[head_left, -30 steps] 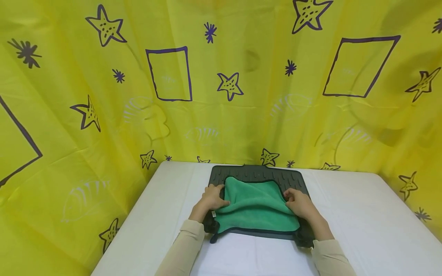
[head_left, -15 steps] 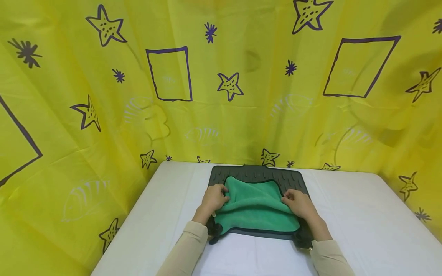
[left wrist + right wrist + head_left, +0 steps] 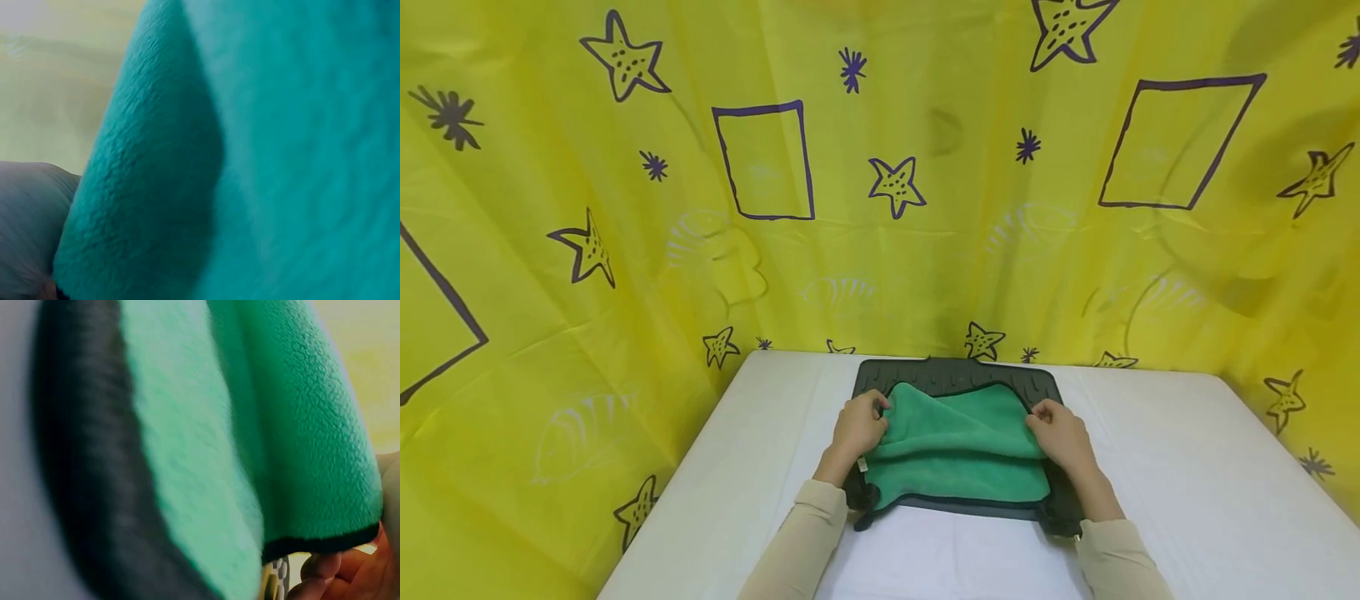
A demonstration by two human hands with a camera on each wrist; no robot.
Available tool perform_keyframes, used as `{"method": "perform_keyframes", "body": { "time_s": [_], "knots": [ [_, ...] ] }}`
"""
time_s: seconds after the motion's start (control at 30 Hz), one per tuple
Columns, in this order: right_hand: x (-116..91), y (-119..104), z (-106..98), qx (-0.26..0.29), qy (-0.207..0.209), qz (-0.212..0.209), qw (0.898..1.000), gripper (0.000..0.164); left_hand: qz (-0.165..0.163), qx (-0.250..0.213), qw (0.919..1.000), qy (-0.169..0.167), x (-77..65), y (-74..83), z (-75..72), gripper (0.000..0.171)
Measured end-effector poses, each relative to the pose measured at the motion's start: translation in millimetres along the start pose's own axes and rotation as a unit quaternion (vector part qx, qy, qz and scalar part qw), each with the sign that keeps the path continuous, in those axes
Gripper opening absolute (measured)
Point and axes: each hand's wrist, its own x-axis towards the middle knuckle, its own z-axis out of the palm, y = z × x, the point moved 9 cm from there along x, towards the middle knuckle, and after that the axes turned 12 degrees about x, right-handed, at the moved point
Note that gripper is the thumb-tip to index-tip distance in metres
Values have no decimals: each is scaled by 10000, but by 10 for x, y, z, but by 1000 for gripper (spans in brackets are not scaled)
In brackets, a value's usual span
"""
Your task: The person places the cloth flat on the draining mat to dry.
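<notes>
A green plush cloth (image 3: 958,475) with a dark edging lies rumpled over a dark ridged mat (image 3: 880,377). Its left side is pinched by my left hand (image 3: 857,427), and its right side by my right hand (image 3: 1062,433). A raised fold runs across the cloth between them. In the left wrist view the cloth (image 3: 300,156) fills most of the picture, with part of the left hand (image 3: 31,225) at the lower left edge. Fingers of the right hand (image 3: 369,569) show below the hem of the cloth (image 3: 319,444) in the right wrist view.
The mat rests on a white-covered table (image 3: 1180,467), near its far edge. Behind and on both sides hangs a yellow curtain (image 3: 925,275) printed with stars and squares. A small pale tag (image 3: 862,464) sticks out at the cloth's left edge.
My right hand has moved slightly right and up, drawing the cloth's right side outward and upward. The left hand's fingers have closed on the left edge. The fold looks wider and flatter.
</notes>
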Motion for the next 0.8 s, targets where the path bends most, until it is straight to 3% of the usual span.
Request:
{"method": "perform_keyframes", "body": {
  "time_s": [0.17,0.3,0.63,0.8],
  "knots": [
    [14,52,-95,29,101,245,9996,25,-134,-95,9997,201,15,-72,-95,21],
    [17,89,-82,-34,-124,277,9995,26,-110,-133,9998,108,11,-88,-78,25],
    [-6,-47,64,81,-710,-611,9956,34,328,394,9985,-172,6,-3,38,28],
    [-28,-63,89,15,-840,-637,9944,37,570,329,9974,-307,5,14,79,27]
  ]
}}
